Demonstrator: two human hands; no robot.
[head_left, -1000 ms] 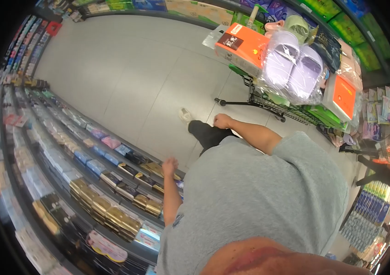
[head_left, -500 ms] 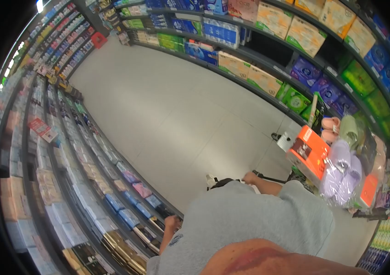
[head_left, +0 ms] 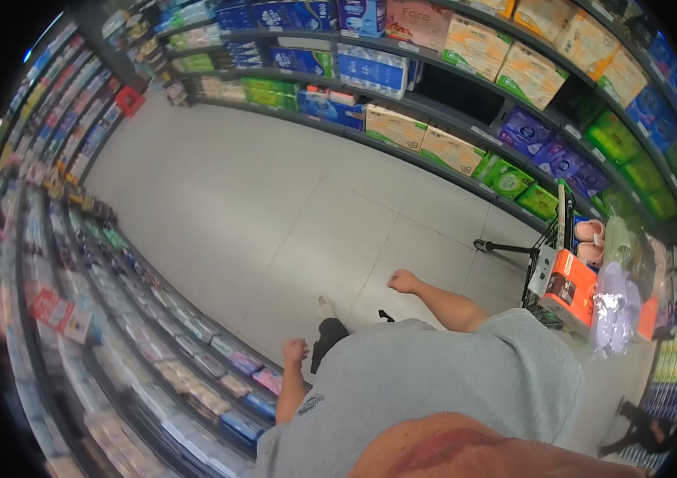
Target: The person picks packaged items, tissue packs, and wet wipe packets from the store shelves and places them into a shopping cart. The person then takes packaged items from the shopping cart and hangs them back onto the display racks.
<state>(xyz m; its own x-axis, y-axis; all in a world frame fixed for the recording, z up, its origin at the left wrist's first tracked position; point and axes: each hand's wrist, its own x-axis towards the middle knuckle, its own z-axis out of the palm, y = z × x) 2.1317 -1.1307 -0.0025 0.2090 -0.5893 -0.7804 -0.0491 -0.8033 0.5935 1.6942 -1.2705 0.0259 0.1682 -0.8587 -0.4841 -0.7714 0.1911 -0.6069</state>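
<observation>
My left hand (head_left: 296, 350) hangs beside the lower left shelves, nearest to the pink and blue packets (head_left: 267, 381). Its fingers look curled, and nothing shows in them. Out over the floor, my right hand (head_left: 402, 280) is held in a loose fist with nothing visible in it. To the right of that hand stands a shopping cart, loaded with an orange box (head_left: 569, 280), lilac slippers (head_left: 615, 307) in clear wrap and pink slippers (head_left: 589, 241). Neither hand touches the cart.
Shelves of tissue packs (head_left: 454, 149) curve along the top and right. Long shelves of small packets (head_left: 155, 319) run down the left side. Pale tiled floor (head_left: 275, 199) lies between them. A red object (head_left: 129, 101) is at the far left end, and a dark figure shows at lower right.
The view has swung, and the cart now sits further right than a second ago. My right hand has moved outward over the floor since the last frame, and one shoe has come forward.
</observation>
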